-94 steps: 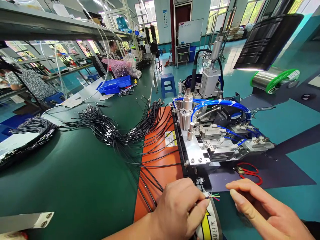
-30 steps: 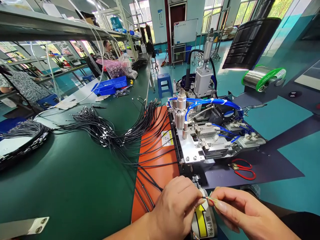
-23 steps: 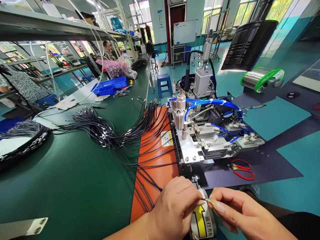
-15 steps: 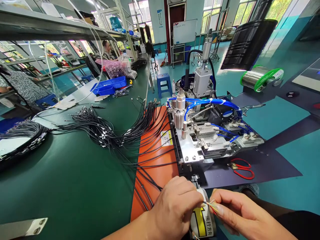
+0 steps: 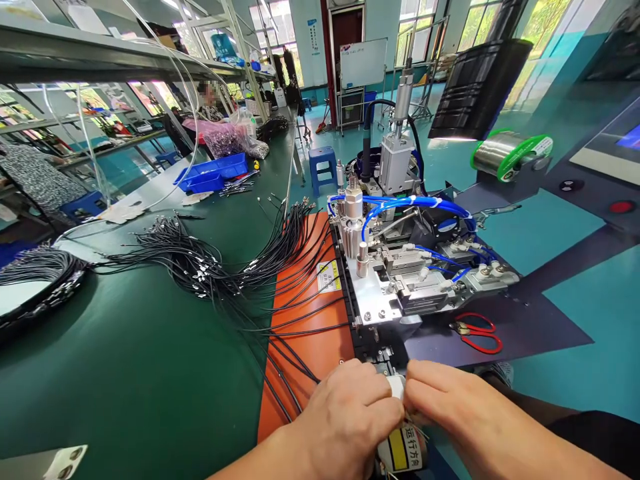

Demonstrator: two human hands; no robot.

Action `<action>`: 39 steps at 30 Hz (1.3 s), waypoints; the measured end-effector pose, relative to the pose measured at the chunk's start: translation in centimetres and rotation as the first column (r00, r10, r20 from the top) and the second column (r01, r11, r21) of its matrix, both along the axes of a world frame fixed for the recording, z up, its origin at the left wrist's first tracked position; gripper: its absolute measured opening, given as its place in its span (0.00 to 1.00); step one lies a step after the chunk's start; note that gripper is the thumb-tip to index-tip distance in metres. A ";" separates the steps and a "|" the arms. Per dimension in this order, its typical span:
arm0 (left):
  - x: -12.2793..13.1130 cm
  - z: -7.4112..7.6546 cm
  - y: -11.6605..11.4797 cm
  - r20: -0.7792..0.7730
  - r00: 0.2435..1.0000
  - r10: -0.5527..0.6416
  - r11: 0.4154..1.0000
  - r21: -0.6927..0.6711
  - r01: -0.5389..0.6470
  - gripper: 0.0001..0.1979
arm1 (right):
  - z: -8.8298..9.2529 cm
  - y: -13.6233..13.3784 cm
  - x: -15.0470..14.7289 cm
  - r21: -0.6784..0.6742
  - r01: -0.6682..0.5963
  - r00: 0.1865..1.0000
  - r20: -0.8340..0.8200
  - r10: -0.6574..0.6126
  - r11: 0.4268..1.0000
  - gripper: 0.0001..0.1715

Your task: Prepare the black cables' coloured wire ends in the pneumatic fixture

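My left hand [image 5: 350, 417] and my right hand [image 5: 450, 410] meet fingertip to fingertip at the near edge of a metal machine [image 5: 400, 280] with blue air hoses. Both pinch at one spot over a white cylinder with a yellow arrow label [image 5: 403, 450]. A black cable [image 5: 295, 360] runs from the orange mat [image 5: 310, 333] under my left hand. Its coloured wire ends are hidden between my fingers.
Many black cables [image 5: 200, 263] lie spread over the green bench [image 5: 140, 360] and the mat. Red-handled scissors [image 5: 475, 330] rest right of the machine. A solder spool [image 5: 510, 153], a dark lamp [image 5: 475, 80], blue trays [image 5: 210, 175] and seated people at the far left are beyond.
My right hand has moved left and closed against my left hand. The coloured wire ends, visible between the hands before, are now covered. The view has shifted slightly right.
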State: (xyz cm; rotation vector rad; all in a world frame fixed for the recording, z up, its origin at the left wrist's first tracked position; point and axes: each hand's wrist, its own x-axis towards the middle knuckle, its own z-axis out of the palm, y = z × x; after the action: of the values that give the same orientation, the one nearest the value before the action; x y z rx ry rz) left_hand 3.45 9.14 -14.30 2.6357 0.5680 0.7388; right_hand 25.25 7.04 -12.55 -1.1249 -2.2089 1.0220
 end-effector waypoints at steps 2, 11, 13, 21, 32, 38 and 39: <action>0.0 0.4 -0.2 0.007 0.998 0.065 0.997 -0.041 -0.065 0.07 | 0.1 0.2 0.4 -0.022 0.019 1.000 0.007 -0.019 1.000 0.15; 0.3 0.1 -0.7 0.058 0.957 0.285 0.944 -0.190 -0.270 0.08 | -1.8 -1.2 1.8 -0.441 0.317 0.932 -0.017 -0.362 0.840 0.21; 0.2 -0.1 -0.7 0.055 0.951 0.306 0.937 -0.196 -0.290 0.07 | -2.3 -1.5 1.4 -0.498 0.307 0.927 -0.039 -0.374 0.811 0.22; 0.2 0.2 -0.8 0.035 0.942 0.332 0.924 -0.214 -0.318 0.08 | -3.3 -1.5 1.3 -0.367 0.345 0.911 -0.088 -0.402 0.864 0.16; 0.2 -0.1 -0.8 0.056 0.936 0.347 0.917 -0.228 -0.326 0.07 | -3.0 -1.4 0.3 -0.457 0.378 0.888 -0.065 -0.455 0.805 0.20; 0.4 -0.1 -0.8 0.064 0.934 0.352 0.915 -0.231 -0.330 0.07 | -4.0 -1.6 0.0 -0.606 0.344 0.866 -0.089 -0.491 0.717 0.23; 0.4 -0.2 -0.8 0.061 0.933 0.354 0.915 -0.231 -0.331 0.07 | -4.1 -1.6 -0.1 -0.614 0.334 0.865 -0.102 -0.492 0.715 0.23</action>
State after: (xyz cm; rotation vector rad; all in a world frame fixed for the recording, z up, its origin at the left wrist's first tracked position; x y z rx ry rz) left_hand 3.83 8.36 -14.46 2.3065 1.0378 0.8511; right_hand 25.13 5.46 -16.61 -1.5494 -1.3487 1.5732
